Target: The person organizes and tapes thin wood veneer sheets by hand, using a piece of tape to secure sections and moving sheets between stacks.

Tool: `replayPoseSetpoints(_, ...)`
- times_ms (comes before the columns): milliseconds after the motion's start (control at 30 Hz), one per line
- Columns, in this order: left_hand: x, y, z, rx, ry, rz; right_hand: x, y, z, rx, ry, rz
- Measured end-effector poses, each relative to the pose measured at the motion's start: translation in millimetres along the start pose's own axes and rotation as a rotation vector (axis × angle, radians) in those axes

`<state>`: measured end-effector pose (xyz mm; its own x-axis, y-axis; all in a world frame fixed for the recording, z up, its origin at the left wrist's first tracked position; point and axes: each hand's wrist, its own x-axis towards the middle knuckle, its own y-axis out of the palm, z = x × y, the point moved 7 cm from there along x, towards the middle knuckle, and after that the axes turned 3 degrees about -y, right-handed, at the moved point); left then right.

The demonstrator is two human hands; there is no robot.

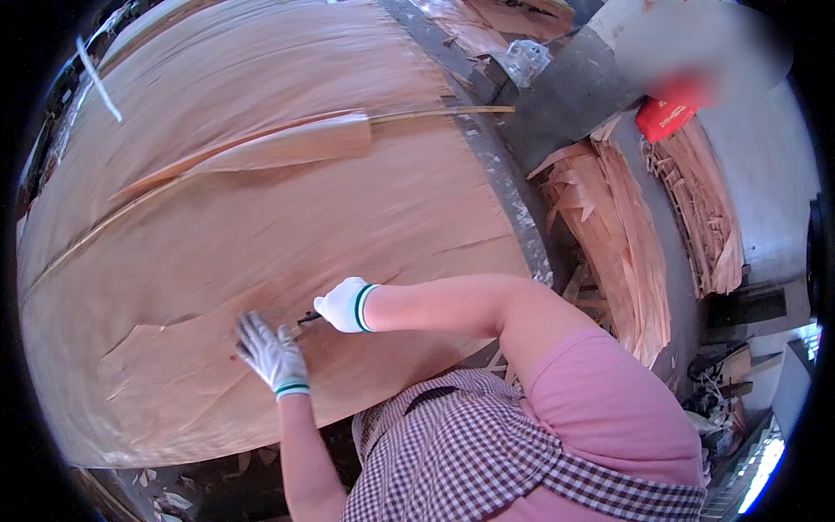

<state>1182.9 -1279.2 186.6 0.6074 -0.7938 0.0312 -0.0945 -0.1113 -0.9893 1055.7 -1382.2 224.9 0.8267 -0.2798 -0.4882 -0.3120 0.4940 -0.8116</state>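
Veneer [409, 209] across worktable [517, 209], 2 stacks [619, 248] rightward

The scene is moderately bright, with soft shadows. A burnt-out patch of bluish-white light [758, 474] glares at 4 o'clock, and a plastic bag [526, 61] glints at 1 o'clock. The wood sheet [391, 209] carries a mild sheen and streaky blur, plainest toward 11 o'clock; the left hand [274, 352] and the dark tool [309, 318] in the right hand [344, 304] look slightly soft. A heavy smudge [713, 48] covers 2 o'clock. At 7 o'clock the floor [243, 470] lies in deep shade. Edges bow toward the black border [22, 487].
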Motion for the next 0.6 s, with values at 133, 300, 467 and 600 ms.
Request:
replayPoseSetpoints(133,-3,5,6,0.115,0.014,-0.065,-68,-4,-100,0.001,0.088,0.108)
replayPoseSetpoints(300,-6,9,-5,0.122,-0.003,-0.061,-185,21,-259,-0.021,0.301,0.147)
replayPoseSetpoints(467,-3,17,-5,0.139,0.002,-0.089,-300,21,-388,-0.053,0.497,0.12)
replayPoseSetpoints(600,-2,16,7,0.163,-0.094,-0.007,-346,-19,-453,-0.409,0.702,0.106)
